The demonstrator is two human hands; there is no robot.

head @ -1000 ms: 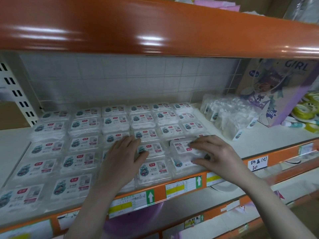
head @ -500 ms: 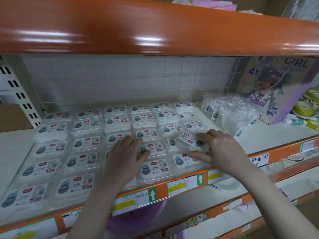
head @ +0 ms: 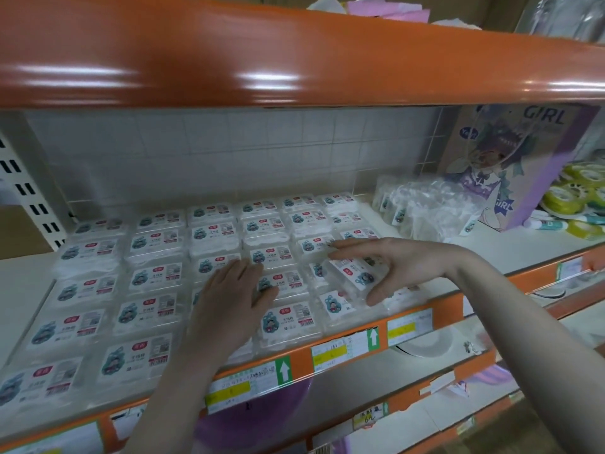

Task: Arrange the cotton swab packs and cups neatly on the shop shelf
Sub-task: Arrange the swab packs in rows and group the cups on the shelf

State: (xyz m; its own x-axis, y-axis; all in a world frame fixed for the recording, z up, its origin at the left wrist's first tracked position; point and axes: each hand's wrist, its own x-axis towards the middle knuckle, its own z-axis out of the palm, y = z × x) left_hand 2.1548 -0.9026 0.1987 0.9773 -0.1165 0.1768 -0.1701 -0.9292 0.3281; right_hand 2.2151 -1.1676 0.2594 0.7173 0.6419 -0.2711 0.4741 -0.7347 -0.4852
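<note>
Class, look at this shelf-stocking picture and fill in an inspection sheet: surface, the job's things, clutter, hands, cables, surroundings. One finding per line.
Surface: white shelf with an orange front rail carrying price labels.
Job's things: cotton swab packs laid flat in rows; one tilted pack lifted askew at the right end; clear bagged items, possibly the cups, heaped beside them.
Clutter: purple "GIRL" box, tape rolls and a tube at far right.
Hands: left hand rests flat on the packs; right hand grips the tilted pack between thumb and fingers.
Cables: nothing seen.
Surroundings: orange shelf above, grid back panel, lower shelves with a plate and a purple item.
</note>
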